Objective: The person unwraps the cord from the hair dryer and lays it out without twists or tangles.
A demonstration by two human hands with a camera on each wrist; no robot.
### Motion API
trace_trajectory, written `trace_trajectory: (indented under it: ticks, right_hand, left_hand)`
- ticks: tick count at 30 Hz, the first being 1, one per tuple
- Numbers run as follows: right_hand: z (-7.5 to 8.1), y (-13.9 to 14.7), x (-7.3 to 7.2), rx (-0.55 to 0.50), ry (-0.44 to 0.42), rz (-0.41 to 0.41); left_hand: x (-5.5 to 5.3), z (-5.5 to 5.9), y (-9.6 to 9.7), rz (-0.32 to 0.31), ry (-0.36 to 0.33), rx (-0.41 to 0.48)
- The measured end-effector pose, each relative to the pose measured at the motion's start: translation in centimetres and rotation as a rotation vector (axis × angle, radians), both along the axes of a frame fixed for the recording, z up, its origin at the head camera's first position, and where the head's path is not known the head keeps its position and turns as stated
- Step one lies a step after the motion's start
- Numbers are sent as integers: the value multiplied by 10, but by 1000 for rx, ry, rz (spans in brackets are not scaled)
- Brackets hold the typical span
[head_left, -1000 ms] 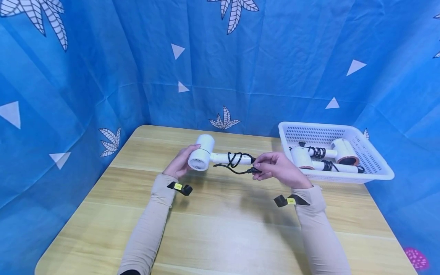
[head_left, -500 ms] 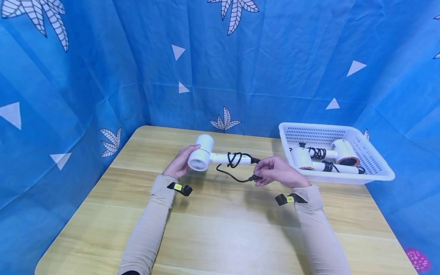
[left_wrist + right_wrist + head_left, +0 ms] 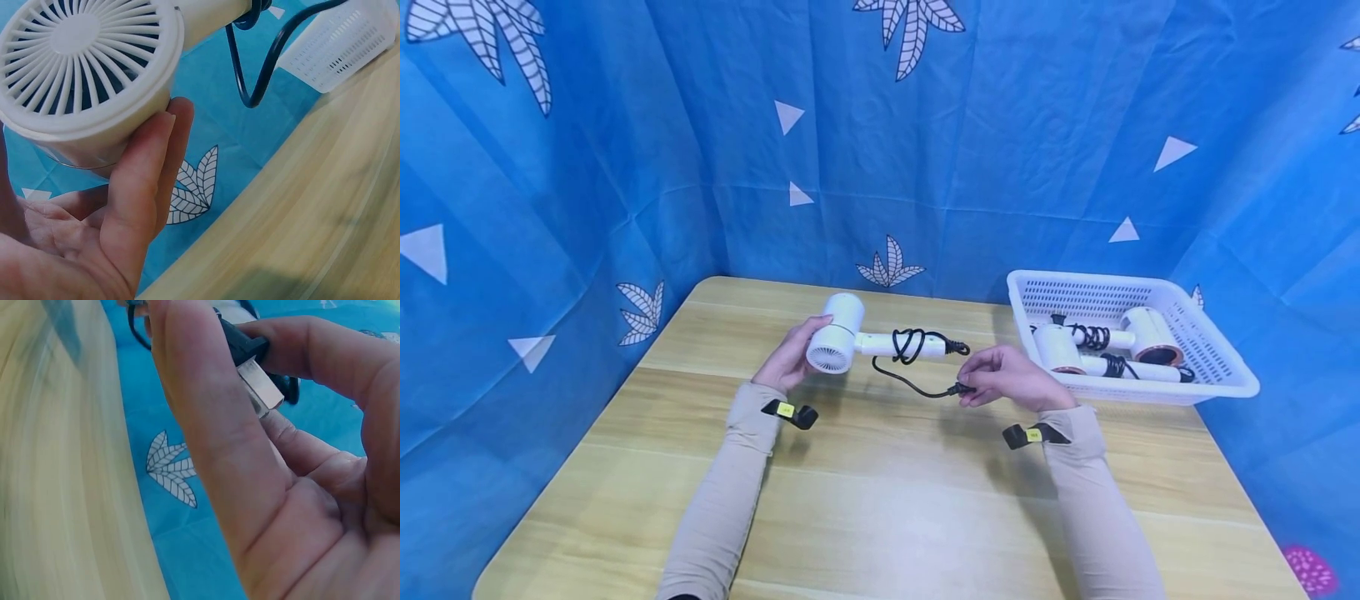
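A white hair dryer (image 3: 898,345) lies across the head view above the table, its round vented end (image 3: 75,34) facing the left wrist camera. My left hand (image 3: 792,354) grips the dryer's head from the left, fingers curled round its side. Black cord (image 3: 909,345) is looped round the handle, and a free length of it sags in a curve toward the right. At the end of that length is a black plug (image 3: 240,340) with flat metal (image 3: 261,384) at its tip. My right hand (image 3: 1007,377) pinches the plug between thumb and fingers.
A white perforated basket (image 3: 1221,367) stands at the right back of the wooden table (image 3: 880,500), holding two more white hair dryers (image 3: 1060,348) with wound black cords. A blue patterned cloth (image 3: 880,125) hangs behind and at both sides.
My right hand has drawn the plug slightly down and right, away from the handle, so the free cord hangs longer. My left hand and the dryer have shifted only slightly left.
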State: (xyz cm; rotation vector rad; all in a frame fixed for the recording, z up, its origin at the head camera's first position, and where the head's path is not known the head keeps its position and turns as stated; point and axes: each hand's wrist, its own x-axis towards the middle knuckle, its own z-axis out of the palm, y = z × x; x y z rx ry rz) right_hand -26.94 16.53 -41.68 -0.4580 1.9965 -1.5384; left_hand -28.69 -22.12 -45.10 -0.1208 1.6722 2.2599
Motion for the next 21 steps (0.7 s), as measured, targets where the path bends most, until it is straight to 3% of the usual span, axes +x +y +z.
trace_trajectory:
  ticks: [9,21]
  right_hand:
    - [-2,6,-4,27,21,-90]
    - [1,10,-3,97,142,-241]
  left_hand:
    - [2,1,0,-13,8,-1]
    - [3,1,-2,-56,23,-13]
